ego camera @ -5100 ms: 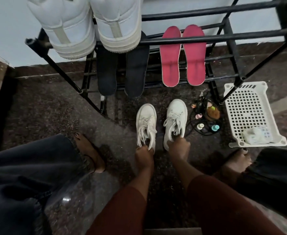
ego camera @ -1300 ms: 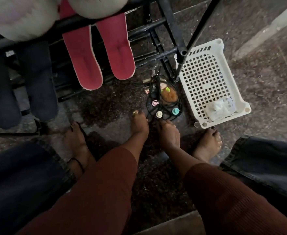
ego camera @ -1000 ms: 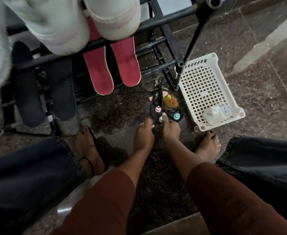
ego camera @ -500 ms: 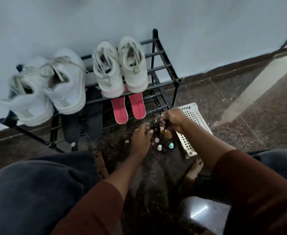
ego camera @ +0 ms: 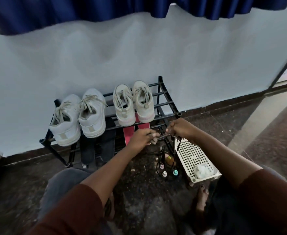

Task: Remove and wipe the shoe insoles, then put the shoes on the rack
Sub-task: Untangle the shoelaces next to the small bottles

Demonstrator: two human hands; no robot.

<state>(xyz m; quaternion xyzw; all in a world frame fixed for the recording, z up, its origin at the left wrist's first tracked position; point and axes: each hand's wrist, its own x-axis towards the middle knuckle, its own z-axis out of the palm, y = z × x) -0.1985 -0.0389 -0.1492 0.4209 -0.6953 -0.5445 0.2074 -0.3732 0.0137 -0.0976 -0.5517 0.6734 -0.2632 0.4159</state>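
Two pairs of white shoes stand on the top shelf of the black rack (ego camera: 164,99): a large pair (ego camera: 79,117) on the left and a smaller pair (ego camera: 133,101) on the right. Pink insoles (ego camera: 128,135) and dark insoles (ego camera: 97,146) lean on the lower shelf beneath them. My left hand (ego camera: 143,138) and my right hand (ego camera: 180,128) each pinch the thin handle of a black wire caddy (ego camera: 164,160), just in front of the rack's right end. The caddy hangs below my hands with small bottles in it.
A white perforated plastic basket (ego camera: 190,153) sits on the floor right of the caddy, with a pale wipe packet (ego camera: 203,170) inside. A light wall rises behind the rack, with a blue curtain (ego camera: 105,11) above. My knees and feet frame the dark stone floor.
The smaller shoes went from the floor onto the top shelf. My hands then reached the wire caddy, and now both grip its handle higher up. The view has lifted toward the wall.
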